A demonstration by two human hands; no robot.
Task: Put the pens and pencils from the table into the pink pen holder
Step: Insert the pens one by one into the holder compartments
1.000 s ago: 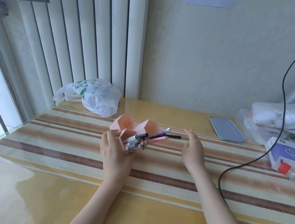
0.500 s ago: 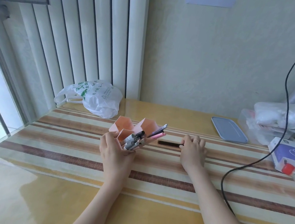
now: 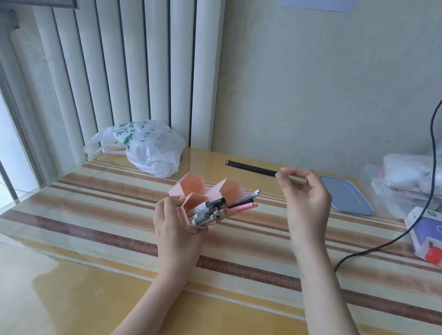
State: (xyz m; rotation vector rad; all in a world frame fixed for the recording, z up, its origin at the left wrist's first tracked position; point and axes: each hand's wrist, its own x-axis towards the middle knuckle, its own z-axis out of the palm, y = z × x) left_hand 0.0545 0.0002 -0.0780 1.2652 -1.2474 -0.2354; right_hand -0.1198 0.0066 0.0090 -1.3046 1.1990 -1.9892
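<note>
Leaning rightward, the pink hexagon-celled plastic pen holder (image 3: pixel 202 190) is gripped by the left hand (image 3: pixel 176 223). A slim black pen (image 3: pixel 251 168) is pinched level by the right hand (image 3: pixel 303 198) above the desk's far edge.

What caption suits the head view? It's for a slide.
Right hand lifts a black pen above the table while left hand grips the pink pen holder.

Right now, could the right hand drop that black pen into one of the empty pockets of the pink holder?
Probably yes. The right hand pinches the black pen in the air just above the pink holder, whose two back pockets look open, and the left hand steadies it. Nothing lies between them.
</note>
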